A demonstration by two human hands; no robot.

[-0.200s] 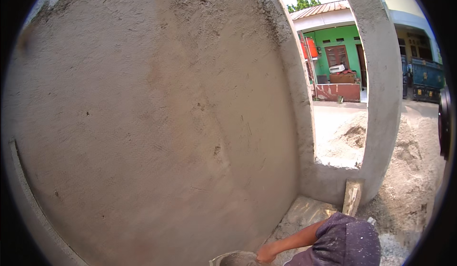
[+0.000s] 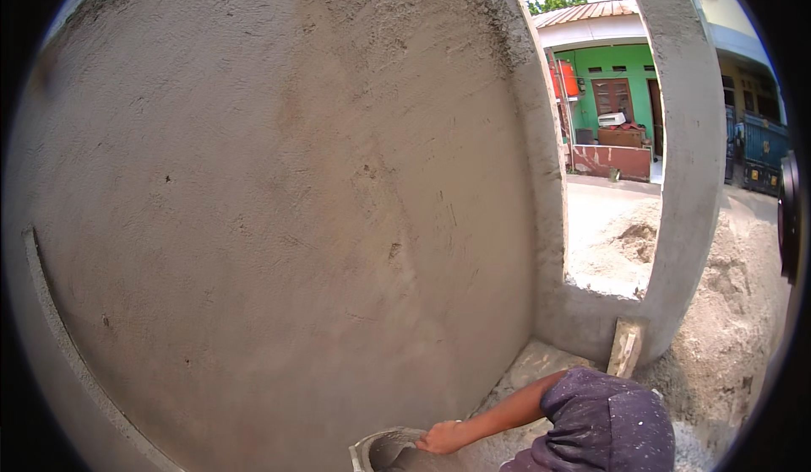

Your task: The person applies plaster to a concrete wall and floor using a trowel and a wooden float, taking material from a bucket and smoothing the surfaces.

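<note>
At the bottom of the view, my right hand [image 2: 438,437] is closed at the right side of a bucket [image 2: 361,449]. The bucket is cut off by the lower edge, and grey wet-looking mortar [image 2: 408,460] shows in it. The fingers are curled at the rim; whether they grip the rim or a tool's handle I cannot make out. My bare forearm runs right to a dark, speckled sleeve [image 2: 604,417]. My left hand is out of view. In front of me rises a wall [image 2: 279,219] coated with grey-brown plaster, smoother on the left and rougher near the top.
A plastered window frame [image 2: 688,176] meets the wall at the right, with a board [image 2: 625,347] leaning below it. Outside lie a sand heap [image 2: 735,303] and a green house [image 2: 629,62]. A long, narrow strip [image 2: 76,354] runs along the left.
The view has shifted slightly, so wall and window sit a little farther right and higher. My right hand and the bucket have moved left and up in the picture, with more of the bucket showing.
</note>
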